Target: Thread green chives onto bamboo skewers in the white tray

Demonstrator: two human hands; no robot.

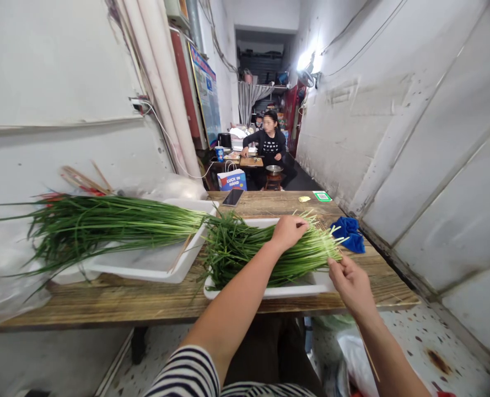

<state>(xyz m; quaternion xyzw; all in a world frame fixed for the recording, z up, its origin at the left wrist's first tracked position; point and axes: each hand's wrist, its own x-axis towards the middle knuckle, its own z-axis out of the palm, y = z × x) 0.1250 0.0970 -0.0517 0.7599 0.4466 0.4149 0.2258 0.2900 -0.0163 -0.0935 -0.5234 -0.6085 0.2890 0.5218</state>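
Observation:
A thick bundle of garlic chives point(286, 253) lies across the right white tray point(265, 294), its pale cut ends pointing right. My left hand point(289, 232) reaches over the bundle to its far side. Its fingers are curled closed near the pale stems, and what they hold is hidden. At the near edge of the cut ends, my right hand point(352, 281) is closed in a pinch. A thin bamboo skewer point(371, 353) shows beside my right forearm, in line with those pinching fingertips; its upper part is hidden by the hand.
Another chive bundle point(133, 226) lies over the left white tray point(182, 270). A phone point(233, 197), blue cloth point(349, 234) and green-edged code card point(322, 196) are on the wooden table point(116, 303). Beyond it, a person point(269, 143) sits by a cutting board point(251, 161).

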